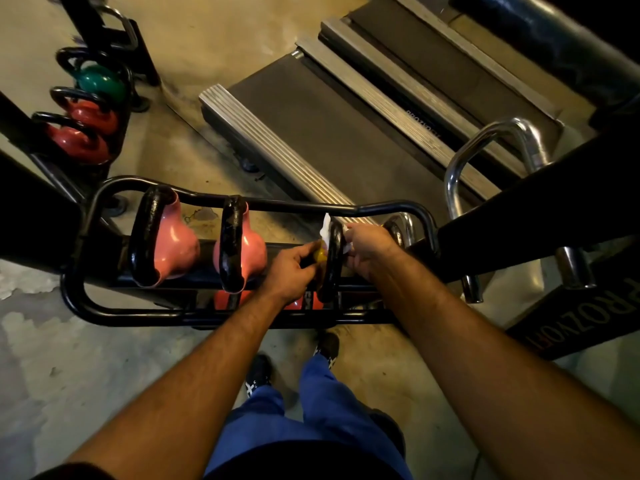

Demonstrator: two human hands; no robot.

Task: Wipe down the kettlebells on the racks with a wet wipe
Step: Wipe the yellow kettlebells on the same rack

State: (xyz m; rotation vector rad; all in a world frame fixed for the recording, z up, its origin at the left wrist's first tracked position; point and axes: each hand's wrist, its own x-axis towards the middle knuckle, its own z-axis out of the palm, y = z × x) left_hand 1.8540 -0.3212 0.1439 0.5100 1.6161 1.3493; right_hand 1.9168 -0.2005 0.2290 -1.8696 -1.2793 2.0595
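Observation:
A black tubular rack point(214, 199) in front of me carries two pink kettlebells point(173, 244) point(251, 251) with black handles, and a yellow kettlebell point(321, 256) further right. My left hand point(294, 268) holds the yellow kettlebell's body from the left. The black handle point(334, 258) of that kettlebell stands between my hands. My right hand point(367, 249) grips a white wet wipe point(326, 225) that wraps over the top of this handle. Another black handle point(394, 232) shows just right of my right hand. Red kettlebells point(225, 299) sit on a lower tier, mostly hidden.
A second rack at the upper left carries a green kettlebell point(100, 83) and two red ones point(91, 116) point(74, 142). Treadmill decks point(311, 126) lie beyond the rack. A chrome handle point(485, 140) and a black machine frame point(536, 202) stand to the right. My feet point(325, 344) are on concrete floor.

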